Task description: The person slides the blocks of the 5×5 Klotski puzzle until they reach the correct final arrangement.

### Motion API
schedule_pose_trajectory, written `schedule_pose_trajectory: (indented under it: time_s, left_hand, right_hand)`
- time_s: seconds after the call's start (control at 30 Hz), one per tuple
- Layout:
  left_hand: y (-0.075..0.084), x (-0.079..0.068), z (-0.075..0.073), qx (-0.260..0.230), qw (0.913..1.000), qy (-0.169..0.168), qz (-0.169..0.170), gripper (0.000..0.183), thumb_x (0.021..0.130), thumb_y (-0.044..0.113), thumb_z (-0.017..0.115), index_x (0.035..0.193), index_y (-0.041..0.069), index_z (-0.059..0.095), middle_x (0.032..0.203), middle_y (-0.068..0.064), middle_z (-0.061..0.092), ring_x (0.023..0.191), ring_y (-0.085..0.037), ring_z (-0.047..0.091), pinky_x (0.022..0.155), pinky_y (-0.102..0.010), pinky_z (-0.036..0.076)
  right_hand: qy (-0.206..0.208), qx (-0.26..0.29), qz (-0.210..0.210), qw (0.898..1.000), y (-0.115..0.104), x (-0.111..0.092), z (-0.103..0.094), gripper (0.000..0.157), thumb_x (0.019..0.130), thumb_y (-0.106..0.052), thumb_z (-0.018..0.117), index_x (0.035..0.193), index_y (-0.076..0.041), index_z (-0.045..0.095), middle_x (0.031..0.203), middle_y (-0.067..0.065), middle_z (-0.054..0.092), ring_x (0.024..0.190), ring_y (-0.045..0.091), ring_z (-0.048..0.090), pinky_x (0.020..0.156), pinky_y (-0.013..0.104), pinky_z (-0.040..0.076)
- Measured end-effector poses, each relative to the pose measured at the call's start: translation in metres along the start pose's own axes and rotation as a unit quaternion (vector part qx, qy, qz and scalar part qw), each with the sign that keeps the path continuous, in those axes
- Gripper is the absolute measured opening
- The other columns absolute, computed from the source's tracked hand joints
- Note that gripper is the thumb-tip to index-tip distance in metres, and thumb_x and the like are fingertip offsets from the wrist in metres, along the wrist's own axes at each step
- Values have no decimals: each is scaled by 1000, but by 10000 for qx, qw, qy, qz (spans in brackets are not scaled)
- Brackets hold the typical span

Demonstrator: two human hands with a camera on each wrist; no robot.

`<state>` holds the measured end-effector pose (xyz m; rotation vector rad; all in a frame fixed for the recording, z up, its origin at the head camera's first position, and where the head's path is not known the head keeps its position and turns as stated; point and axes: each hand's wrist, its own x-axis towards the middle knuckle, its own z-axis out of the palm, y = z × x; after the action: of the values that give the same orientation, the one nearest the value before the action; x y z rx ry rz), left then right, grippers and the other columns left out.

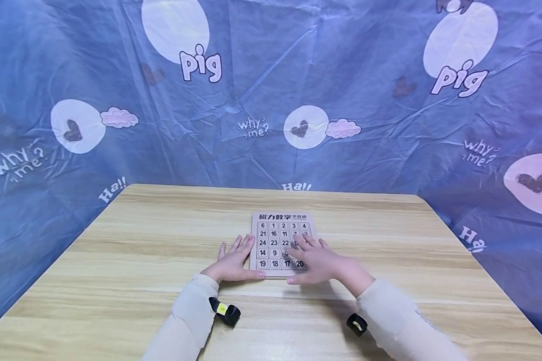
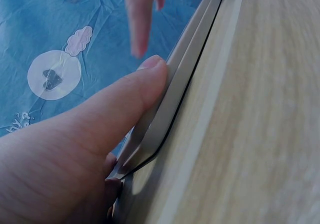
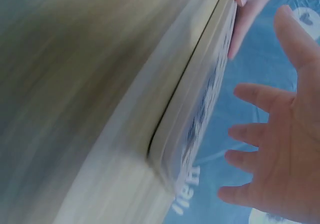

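Note:
A flat magnetic number puzzle (image 1: 274, 243) lies on the table, its numbered tiles in rows beneath a printed heading. Along its left side rests my left hand (image 1: 233, 261), fingers fairly straight and spread, thumb at the near left corner. The left wrist view shows that thumb (image 2: 145, 81) against the puzzle's near edge (image 2: 172, 91). My right hand (image 1: 318, 261) hovers over the puzzle's right part with spread fingers and covers several tiles. From the right wrist, the palm (image 3: 285, 149) shows nothing held, and the fingers stand apart from the puzzle.
The light wood-grain table (image 1: 140, 260) spreads out around the puzzle. Behind it and at both sides hangs a blue printed cloth (image 1: 235, 165). A black wrist device (image 1: 226, 312) sits by the left sleeve, another (image 1: 357, 325) by the right.

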<state>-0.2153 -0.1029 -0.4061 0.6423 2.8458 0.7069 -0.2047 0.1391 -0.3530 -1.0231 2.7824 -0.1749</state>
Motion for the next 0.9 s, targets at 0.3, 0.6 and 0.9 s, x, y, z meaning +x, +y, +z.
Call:
schedule_pose_trajectory:
  time_s: [0.3, 0.6, 0.9]
  left_hand:
    - [-1, -1, 0, 56, 10000, -38, -5, 101, 67, 65, 54, 138, 7, 13, 142, -10, 8, 128, -29, 0, 95, -54, -10]
    - [0, -1, 0, 63, 10000, -72, -4, 100, 68, 65, 53, 138, 7, 13, 142, -10, 8, 128, -30, 0, 94, -54, -9]
    - [0, -1, 0, 103, 9999, -80, -1, 100, 67, 65, 54, 139, 8, 13, 142, -10, 8, 128, -29, 0, 95, -53, -10]
  right_hand:
    - [-237, -273, -114, 9993, -28, 30, 9, 76, 73, -65, 44, 134, -22, 33, 141, 16, 12, 125, 38, 6, 91, 62, 7]
    - [-328, -365, -22, 9988, -34, 34, 8, 75, 72, -65, 44, 133, -22, 36, 141, 15, 13, 125, 37, 9, 92, 62, 8]
    - [-272, -153, 20, 9995, -25, 28, 12, 72, 75, -63, 45, 133, -22, 36, 141, 15, 13, 125, 38, 8, 92, 61, 8]
